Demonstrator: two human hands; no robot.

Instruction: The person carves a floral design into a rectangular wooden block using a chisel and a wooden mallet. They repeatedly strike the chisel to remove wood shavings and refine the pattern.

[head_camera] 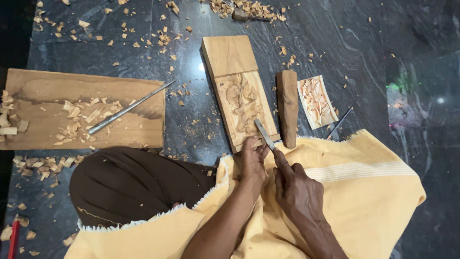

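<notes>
**Carving in progress on dark stone floor**

Lying lengthwise on the dark stone floor (335, 43), near end at the edge of the yellow cloth (364, 192): carved plank (239, 91), plain at the far end, relief cut into the near half. Resting on its near end: left hand (251, 160), fingers curled and pressing down on the plank's lower edge, thumb side touching the chisel (264, 135). Gripping the chisel just beside it: right hand (297, 189), closed around the handle, forefinger stretching along the shaft, blade tip sitting on the lower part of the relief.

Lying just right of the plank, parallel to it: wooden mallet (287, 108), dark and blocky. Lying right of the mallet, close but apart: small carved panel (316, 101), pale, relief facing up. Leaning near the panel's lower right corner, end at the cloth's edge: thin dark tool (339, 122), kind not clear.

Lying well to the left: flat board (81, 108), carrying loose shavings and a long metal rod (129, 108) set diagonally, far end overhanging the board's upper right corner. Scattering over floor and board: wood chips (163, 38), thickest at the top and far left. Lying among chips at the top edge: another tool (247, 16), partly buried. Showing at the bottom left corner: red handle (13, 237), mostly cut off. Covering the knee below the board: brown cloth (129, 184).
</notes>
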